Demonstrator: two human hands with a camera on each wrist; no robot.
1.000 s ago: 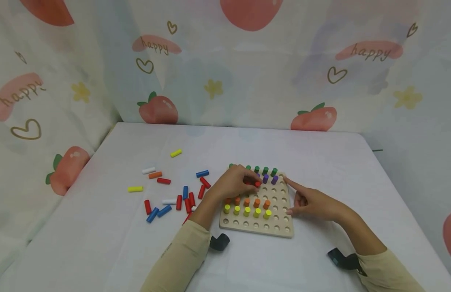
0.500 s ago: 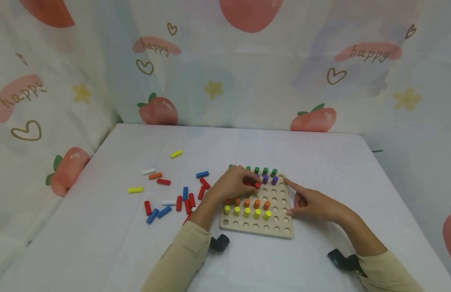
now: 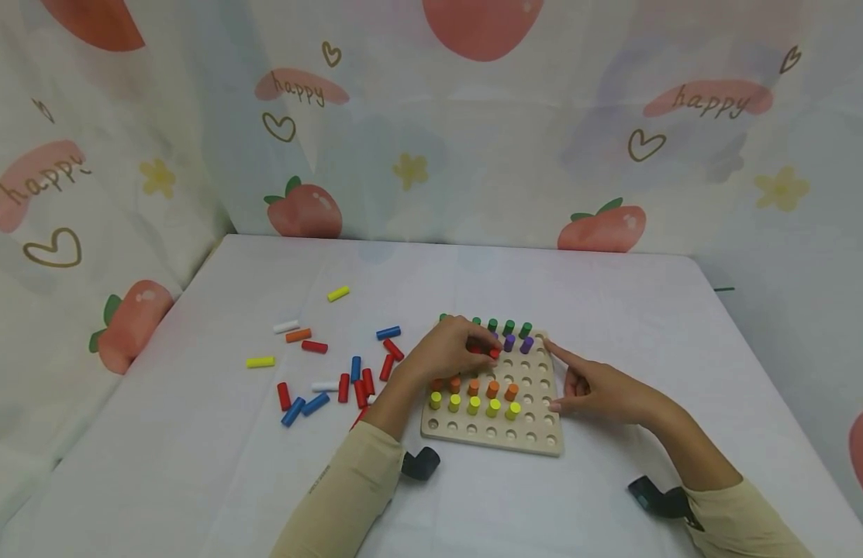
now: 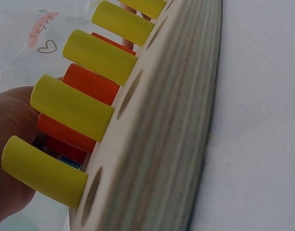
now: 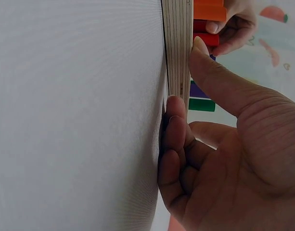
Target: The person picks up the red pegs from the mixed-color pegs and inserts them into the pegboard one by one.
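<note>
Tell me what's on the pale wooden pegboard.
Green cylindrical pegs, purple pegs, orange pegs and yellow pegs stand in the pegboard; the left hand holds a red peg. Holes beneath that hand are hidden in the head view.

One pegboard (image 3: pixel 501 441), seven yellow pegs (image 3: pixel 493 408), six orange pegs (image 3: pixel 512 393)

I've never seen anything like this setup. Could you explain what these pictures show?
There is no robot here, just a person's bare left hand and right hand. The wide view comes from a camera worn on the head, looking forward and down; each close view comes from a camera on one wrist. On the white table lies a wooden pegboard with colored pegs standing in it: green, purple, red, orange and yellow. Loose pegs lie scattered beside it. The left hand pinches a red peg at the board; the right hand touches the board's edge.
</note>
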